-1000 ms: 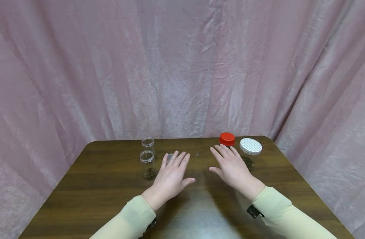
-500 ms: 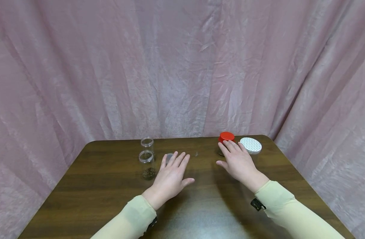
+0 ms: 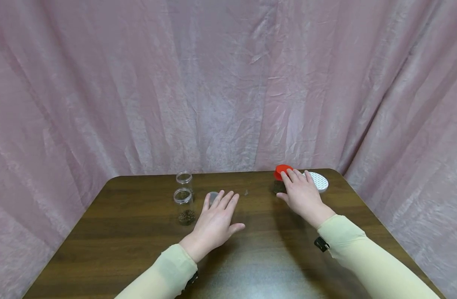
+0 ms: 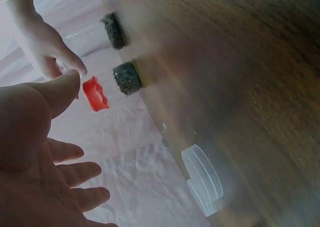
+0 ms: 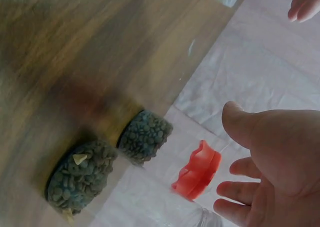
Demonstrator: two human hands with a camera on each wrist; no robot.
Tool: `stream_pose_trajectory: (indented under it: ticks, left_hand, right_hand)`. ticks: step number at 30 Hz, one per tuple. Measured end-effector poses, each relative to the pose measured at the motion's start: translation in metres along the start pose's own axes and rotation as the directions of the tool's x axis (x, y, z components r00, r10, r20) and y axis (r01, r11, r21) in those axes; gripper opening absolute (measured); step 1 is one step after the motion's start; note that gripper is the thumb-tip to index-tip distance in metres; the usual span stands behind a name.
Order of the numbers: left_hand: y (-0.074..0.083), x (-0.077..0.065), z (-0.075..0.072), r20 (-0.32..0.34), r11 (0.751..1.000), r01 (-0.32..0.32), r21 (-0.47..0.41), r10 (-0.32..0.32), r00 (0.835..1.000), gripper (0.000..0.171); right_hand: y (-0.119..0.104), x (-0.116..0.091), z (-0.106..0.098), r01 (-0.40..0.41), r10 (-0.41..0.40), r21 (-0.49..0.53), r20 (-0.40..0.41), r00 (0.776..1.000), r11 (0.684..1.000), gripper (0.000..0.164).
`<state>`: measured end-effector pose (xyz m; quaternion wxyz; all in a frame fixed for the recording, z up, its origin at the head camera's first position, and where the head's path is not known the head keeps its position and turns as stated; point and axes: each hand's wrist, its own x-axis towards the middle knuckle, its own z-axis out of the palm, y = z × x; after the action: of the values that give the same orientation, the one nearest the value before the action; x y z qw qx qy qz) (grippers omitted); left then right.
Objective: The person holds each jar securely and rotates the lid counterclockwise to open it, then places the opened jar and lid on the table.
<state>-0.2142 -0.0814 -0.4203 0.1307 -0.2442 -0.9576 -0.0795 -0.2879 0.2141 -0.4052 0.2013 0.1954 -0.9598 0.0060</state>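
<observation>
My right hand (image 3: 303,198) reaches over the back right of the table, fingers extended at the red lid (image 3: 282,171) of a clear jar (image 3: 278,187). Whether the fingertips touch the lid I cannot tell. In the right wrist view the dark pellets (image 5: 145,137) inside that jar show, and a second mass of pellets (image 5: 82,177) fills the base of the jar beside it. That jar's white patterned top (image 3: 320,182) is partly behind the right hand. My left hand (image 3: 212,226) hovers with spread fingers just in front of translucent lids (image 4: 202,179), holding nothing.
Left of my left hand stand two clear jars without lids, the nearer jar (image 3: 184,209) with brown bits at its bottom and the farther jar (image 3: 184,178) behind it. A small clear scrap (image 3: 246,192) lies mid-table. A pink curtain (image 3: 228,83) hangs behind the table (image 3: 120,232).
My right hand has moved right and farther back, up to the red-lidded jar, and now covers part of the white top. The left hand has hardly moved.
</observation>
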Motion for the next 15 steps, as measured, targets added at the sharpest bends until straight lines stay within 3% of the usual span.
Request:
stream_pose_trajectory:
  ticks: [15]
  left_hand:
    - [-0.001,-0.002,-0.002,0.029,1.0,0.008,-0.014,-0.008,1.0,0.087]
  right_hand:
    - [0.002,0.015,0.005,-0.01,0.012,-0.044,0.044,0.999,0.999,0.068]
